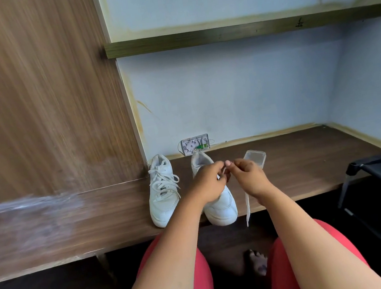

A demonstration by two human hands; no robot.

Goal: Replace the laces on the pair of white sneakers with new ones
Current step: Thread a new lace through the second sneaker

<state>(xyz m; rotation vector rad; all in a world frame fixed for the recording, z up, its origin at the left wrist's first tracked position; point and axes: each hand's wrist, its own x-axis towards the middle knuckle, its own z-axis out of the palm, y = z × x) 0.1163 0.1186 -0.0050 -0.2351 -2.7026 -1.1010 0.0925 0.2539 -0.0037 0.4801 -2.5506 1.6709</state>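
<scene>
Knees in red cloth sit nearest us, a bare foot (257, 261) on the dark floor between them. Our forearms reach forward over the desk (73, 226), a brown wood-grain slab with a pale, scuffed patch at its left. Our left hand (208, 182) and right hand (249, 175) meet above the right sneaker (221, 207), fingers curled, each pinching a flat white lace (247, 206) between thumb and fingertips; one end of the lace hangs past the desk edge. That sneaker is smooth white with a thick sole, toe toward us, and our hands hide its eyelets. Just beside it on the left stands the left sneaker (163, 198), laced and loosely tied. We can read no brand on either. Behind the right hand lies a clear plastic box (255, 158) with rounded corners. Farther back, a small white plate (194, 145) sits against the pale blue wall, under a wooden shelf (241, 31).
</scene>
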